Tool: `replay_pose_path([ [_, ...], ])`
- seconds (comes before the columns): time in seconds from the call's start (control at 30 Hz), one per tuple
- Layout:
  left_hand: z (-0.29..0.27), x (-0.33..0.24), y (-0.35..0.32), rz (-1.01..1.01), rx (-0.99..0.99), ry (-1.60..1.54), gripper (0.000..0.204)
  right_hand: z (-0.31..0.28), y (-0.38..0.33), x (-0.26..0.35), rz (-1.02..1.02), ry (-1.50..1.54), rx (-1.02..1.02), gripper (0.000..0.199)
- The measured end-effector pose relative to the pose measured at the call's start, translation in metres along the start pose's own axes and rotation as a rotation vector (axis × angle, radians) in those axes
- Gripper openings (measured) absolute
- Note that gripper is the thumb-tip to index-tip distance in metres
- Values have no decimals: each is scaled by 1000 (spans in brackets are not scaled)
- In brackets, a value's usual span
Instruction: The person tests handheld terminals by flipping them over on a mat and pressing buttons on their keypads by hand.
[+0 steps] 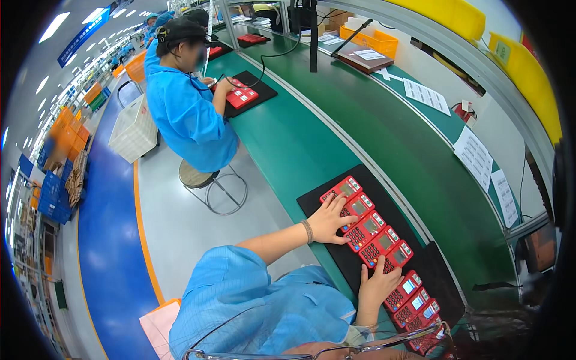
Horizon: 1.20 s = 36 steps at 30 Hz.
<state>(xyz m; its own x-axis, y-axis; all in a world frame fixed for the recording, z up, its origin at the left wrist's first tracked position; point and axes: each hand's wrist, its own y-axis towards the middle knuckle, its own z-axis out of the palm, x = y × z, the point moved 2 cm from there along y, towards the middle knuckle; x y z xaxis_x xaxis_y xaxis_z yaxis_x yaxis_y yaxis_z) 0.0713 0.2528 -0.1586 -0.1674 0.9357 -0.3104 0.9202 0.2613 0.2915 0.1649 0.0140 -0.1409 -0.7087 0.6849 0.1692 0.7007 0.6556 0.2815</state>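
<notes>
Red handheld card terminals (372, 223) with dark keypads and small screens lie side by side in a slanting row on a black mat (311, 203). My left hand (330, 221) rests over the far-left end of the row, fingers spread and touching the terminals. At the row's near end, my right hand (379, 285) has its fingers apart against the lower part of the last terminal (398, 257). Closer to me lies a second group of red terminals (410, 300) with lit screens, partly hidden by eyeglasses at the lower edge.
Beyond the mat, a metal rail (384, 174) runs along the green bench (282, 144). A co-worker in blue (186, 114) handles red terminals on another black mat (264, 91). A stool (198, 175) and white crate (135, 129) stand left. Printed sheets (473, 153) lie right.
</notes>
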Motion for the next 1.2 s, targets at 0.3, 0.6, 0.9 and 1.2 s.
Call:
replay_pose_path([
  [0.3, 1, 4, -2, -2, -30, -37, 65, 12, -2, -1, 39, 99, -15, 57],
  [0.6, 9, -46, -11, -18, -118, -41, 58, 13, -6, -8, 61, 254, -86, 58],
  [0.9, 15, -57, -10, 32, -165, -77, 48, 15, -7, -5, 36, 277, -83, 58],
  [1.2, 30, -64, -6, 57, -178, -102, 50, 9, -8, -15, 12, 249, -80, 60],
])
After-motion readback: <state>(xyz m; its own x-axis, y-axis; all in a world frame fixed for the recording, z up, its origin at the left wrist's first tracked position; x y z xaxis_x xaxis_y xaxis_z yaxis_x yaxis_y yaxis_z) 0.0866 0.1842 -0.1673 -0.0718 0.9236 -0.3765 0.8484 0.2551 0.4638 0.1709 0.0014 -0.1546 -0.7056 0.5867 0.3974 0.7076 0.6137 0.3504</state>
